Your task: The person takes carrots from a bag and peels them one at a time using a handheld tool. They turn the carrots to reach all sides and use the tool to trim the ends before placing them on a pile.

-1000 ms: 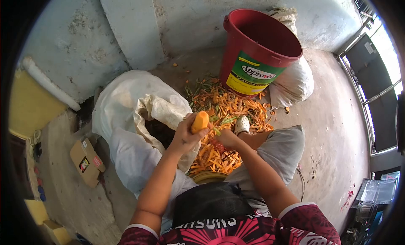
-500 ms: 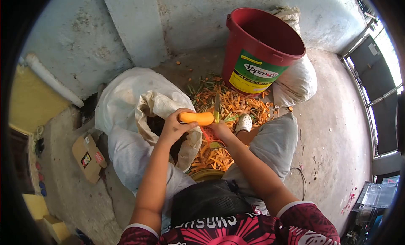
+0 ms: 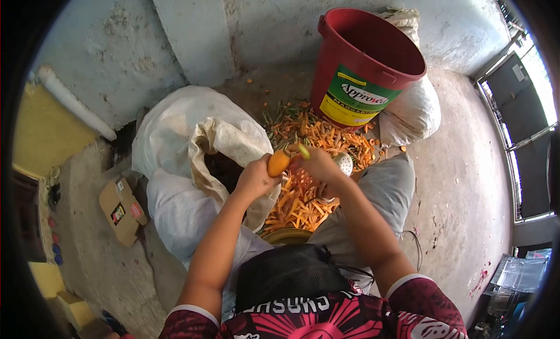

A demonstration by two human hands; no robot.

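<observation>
My left hand [image 3: 255,179] is closed around a thick orange carrot [image 3: 279,163], whose rounded end points away from me. Just to its right, my right hand [image 3: 318,166] grips a knife by its yellow-green handle [image 3: 304,151]; the blade is hard to make out now. Both hands hover over orange peelings [image 3: 298,209] heaped between my legs, some within a basin with a yellowish rim [image 3: 287,236]. Left of the carrot, a white sack [image 3: 201,114] gapes open with a dark inside.
A tall red bucket [image 3: 328,76] with a margarine label stands ahead on the right, more peelings at its foot. Behind it leans a filled white sack [image 3: 417,114]. A white perforated shoe [image 3: 344,163] shows beside my right hand. Flattened cardboard [image 3: 121,213] lies on the left.
The carrot has turned from lying sideways to pointing end-on, away from me. My left hand has shifted right and down; my right hand has moved slightly up and right, tilting the knife.
</observation>
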